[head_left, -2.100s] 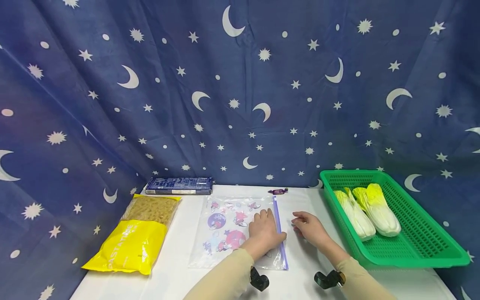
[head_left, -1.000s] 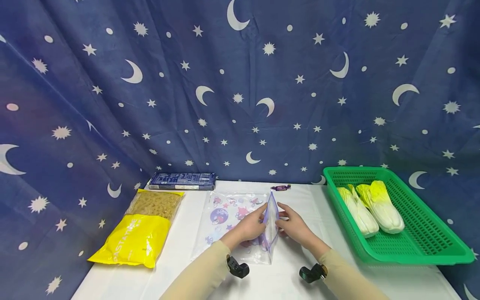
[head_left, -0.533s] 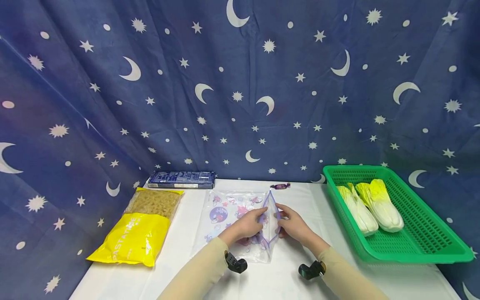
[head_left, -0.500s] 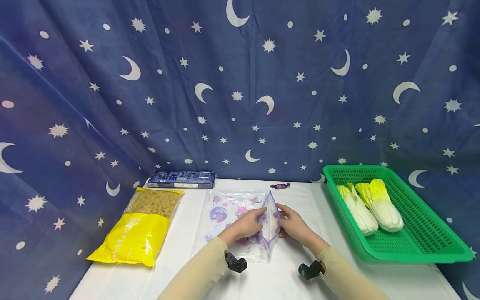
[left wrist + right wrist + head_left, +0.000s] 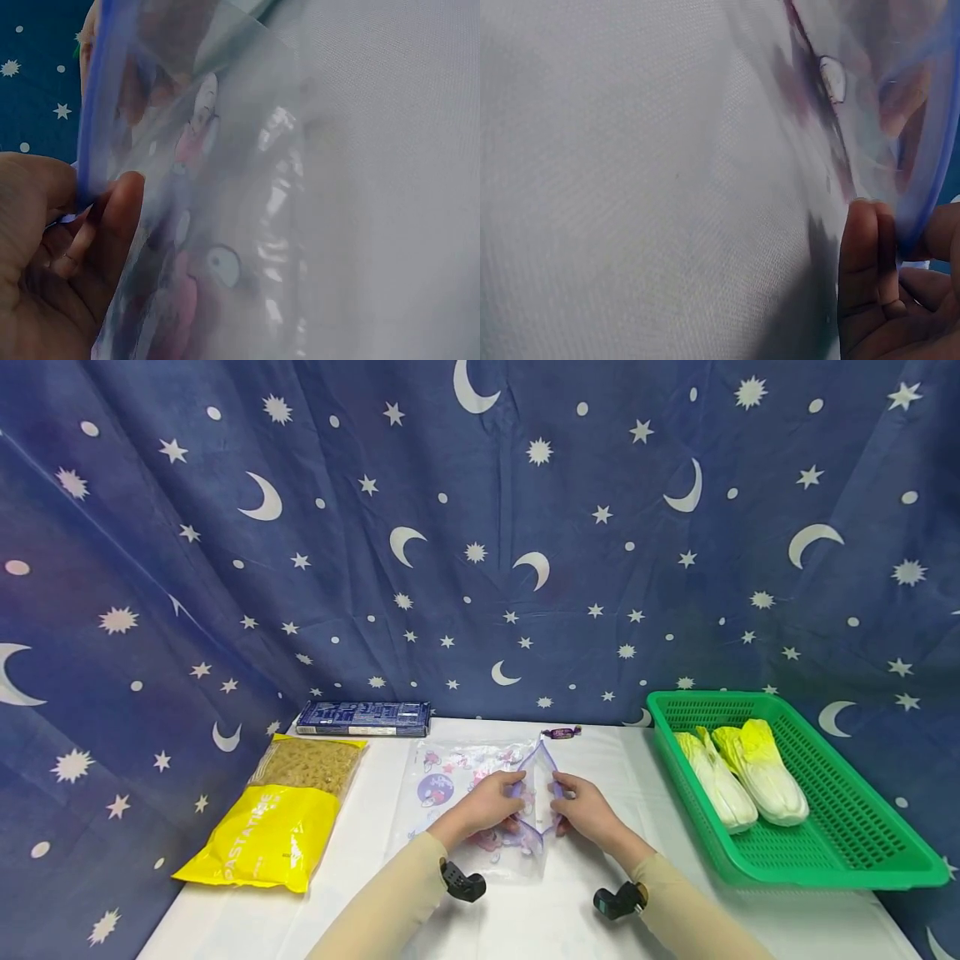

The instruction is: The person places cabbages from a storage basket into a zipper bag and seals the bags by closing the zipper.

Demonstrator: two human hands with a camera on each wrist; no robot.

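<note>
A clear zip bag (image 5: 435,789) printed with pink and purple cartoon figures lies on the white table, its purple-edged mouth spread apart toward the right. My left hand (image 5: 487,804) pinches one lip of that mouth between thumb and fingers; the left wrist view shows the purple zip strip (image 5: 94,97) in its grip. On the opposite lip, my right hand (image 5: 588,810) pinches the purple edge (image 5: 934,142), thumb on one side and fingers on the other. Seen from the head, a gap shows between the two lips.
At the left lies a yellow pasta bag (image 5: 281,827). Behind it is a flat dark blue package (image 5: 363,718). A purple wrapped candy (image 5: 561,732) lies beyond the zip bag. To the right, a green basket (image 5: 862,810) holds two Chinese cabbages (image 5: 765,781).
The left hand has lifted from the flat bag and taken one lip; the right hand has come in and gripped the other. The bag's mouth has parted and widened as the left hand moved left.
</note>
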